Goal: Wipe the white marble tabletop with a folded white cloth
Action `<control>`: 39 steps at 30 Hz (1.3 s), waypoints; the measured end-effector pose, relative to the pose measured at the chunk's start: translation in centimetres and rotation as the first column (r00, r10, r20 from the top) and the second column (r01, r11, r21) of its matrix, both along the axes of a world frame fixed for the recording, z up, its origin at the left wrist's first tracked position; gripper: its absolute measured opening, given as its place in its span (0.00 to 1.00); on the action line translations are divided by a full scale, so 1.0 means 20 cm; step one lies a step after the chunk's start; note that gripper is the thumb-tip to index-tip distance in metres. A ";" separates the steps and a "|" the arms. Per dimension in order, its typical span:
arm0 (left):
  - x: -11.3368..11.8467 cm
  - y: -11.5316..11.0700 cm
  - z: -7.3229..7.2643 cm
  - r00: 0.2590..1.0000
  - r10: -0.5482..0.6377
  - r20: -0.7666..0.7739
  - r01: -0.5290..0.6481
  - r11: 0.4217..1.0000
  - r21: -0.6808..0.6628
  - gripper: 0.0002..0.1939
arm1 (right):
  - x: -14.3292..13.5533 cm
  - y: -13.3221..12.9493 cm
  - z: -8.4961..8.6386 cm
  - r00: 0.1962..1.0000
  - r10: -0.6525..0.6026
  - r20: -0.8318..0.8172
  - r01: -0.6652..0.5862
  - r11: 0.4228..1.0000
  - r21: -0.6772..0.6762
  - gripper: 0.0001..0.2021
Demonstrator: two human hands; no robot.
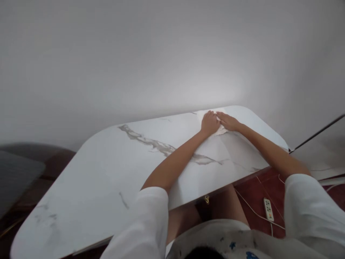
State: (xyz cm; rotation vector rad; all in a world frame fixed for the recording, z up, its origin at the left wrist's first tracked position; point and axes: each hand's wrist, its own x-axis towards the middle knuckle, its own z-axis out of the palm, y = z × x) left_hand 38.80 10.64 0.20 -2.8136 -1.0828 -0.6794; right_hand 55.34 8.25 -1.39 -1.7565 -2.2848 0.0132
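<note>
A pale cloth (221,131) lies on the white marble-patterned table (107,169), close to its far edge by the wall. My left hand (210,123) rests flat on the cloth, palm down. Beside it, my right hand (228,121) also presses on the cloth, its fingers stretched out toward the left hand. The fingertips of the two hands are close together. Part of the cloth is hidden under both hands.
A grey wall (151,57) runs behind the table. On the red floor to the right lies a white power strip (268,209) with cables. A dark chair (35,165) stands at the left. A thin dark rod (318,133) slants at the right.
</note>
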 end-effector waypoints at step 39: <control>0.19 -1.02 -0.01 0.967 -0.238 -0.090 0.239 0.971 -0.002 0.31 | 0.15 -1.26 -0.04 0.975 -0.204 0.088 0.187 0.968 0.167 0.28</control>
